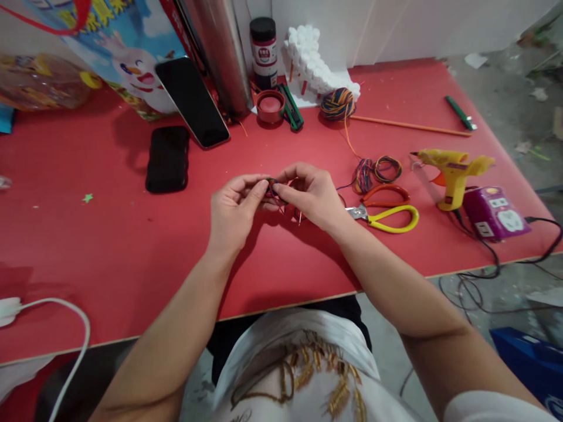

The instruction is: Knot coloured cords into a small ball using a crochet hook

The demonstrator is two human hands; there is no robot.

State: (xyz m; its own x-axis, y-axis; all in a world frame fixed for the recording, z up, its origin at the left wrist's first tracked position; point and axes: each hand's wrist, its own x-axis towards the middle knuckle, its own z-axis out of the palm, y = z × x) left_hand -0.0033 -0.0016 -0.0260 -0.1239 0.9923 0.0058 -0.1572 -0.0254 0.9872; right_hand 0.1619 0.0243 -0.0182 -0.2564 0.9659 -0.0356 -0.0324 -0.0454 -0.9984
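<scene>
Between my two hands, just above the red table, is a small loop of dark multicoloured yarn (273, 186). My left hand (237, 205) pinches its left side between thumb and fingertips. On the other side, my right hand (310, 196) grips it with thumb and forefinger. A thin strand and a small pale tip show under the right fingers; what that tip belongs to I cannot make out. Right of my right hand lie wound yarn bundles (364, 174) and scissors (391, 218) with one red and one yellow handle. A multicoloured yarn ball (338, 105) sits farther back.
A yellow glue gun (455, 170) stands by a purple power socket (497, 214) at right, with cables over the edge. Behind are an orange stick (409, 125), green cutter (290, 108), white model (314, 58), steel cylinder (222, 53), phone (193, 102) and black case (168, 159).
</scene>
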